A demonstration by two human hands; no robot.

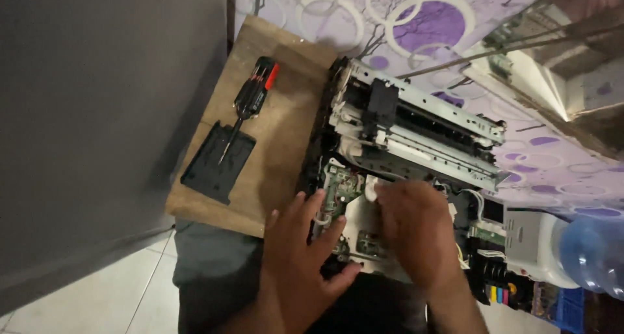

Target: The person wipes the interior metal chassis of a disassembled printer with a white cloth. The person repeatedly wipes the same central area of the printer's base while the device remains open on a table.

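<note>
**Two hands on an opened printer**

The opened printer (416,139) lies on its side, partly on a wooden board (273,152), with its metal frame facing up. The left hand (305,256) rests with fingers spread on the green circuit board (339,191), grasping nothing. The right hand (416,233) covers the white plastic part (359,220); I cannot tell if it grips anything. On the board lie a black-and-red screwdriver (250,100) and a flat black plastic cover (218,161). Colour-marked ink tanks (500,293) are at the printer's lower right.

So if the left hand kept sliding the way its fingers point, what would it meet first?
Probably the green circuit board, which the left hand's fingertips already touch. Beyond it sits the printer's metal frame. Depth is hard to judge.
</note>
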